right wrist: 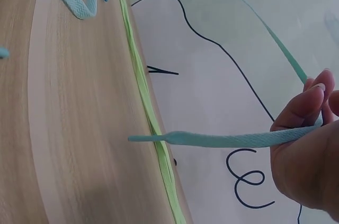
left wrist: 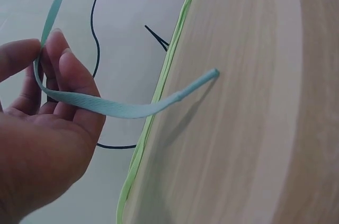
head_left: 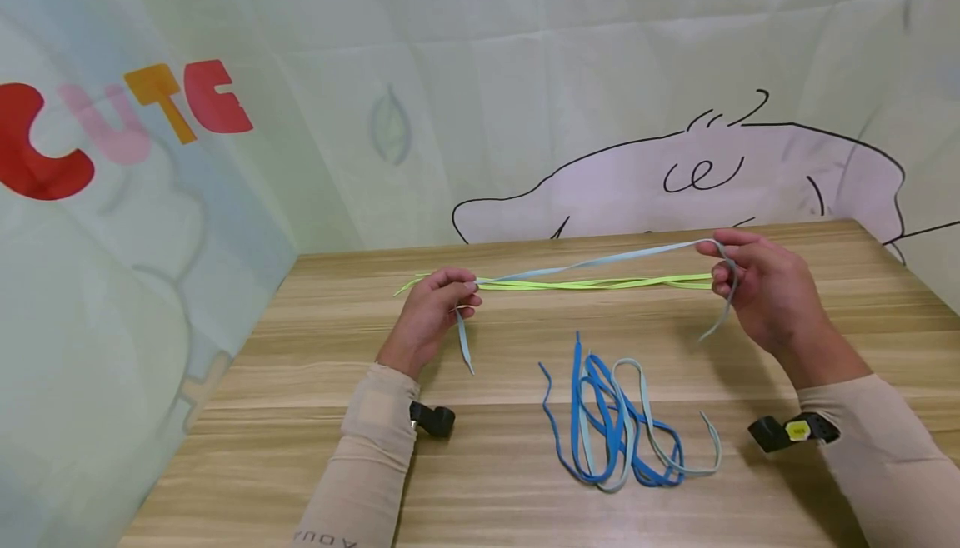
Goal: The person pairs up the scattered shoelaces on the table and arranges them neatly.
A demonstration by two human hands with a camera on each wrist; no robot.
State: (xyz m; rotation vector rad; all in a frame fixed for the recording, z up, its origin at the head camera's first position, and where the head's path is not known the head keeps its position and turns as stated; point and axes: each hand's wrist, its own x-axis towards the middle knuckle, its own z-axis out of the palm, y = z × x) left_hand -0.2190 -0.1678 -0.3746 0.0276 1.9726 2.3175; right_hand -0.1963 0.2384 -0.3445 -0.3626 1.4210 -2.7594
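Note:
A light blue shoelace stretches between both hands above the table. My left hand pinches it near one end, and the tipped end hangs past the fingers. My right hand pinches the other end, held a little higher, with a short tail dangling from it. Behind the stretched lace, yellow-green shoelaces lie side by side along the far part of the table; the hands overlap parts of them in the head view.
A loose tangle of dark blue shoelaces and another light blue shoelace lies on the wooden table, nearer the body. A printed cloth backdrop stands along the far and left edges.

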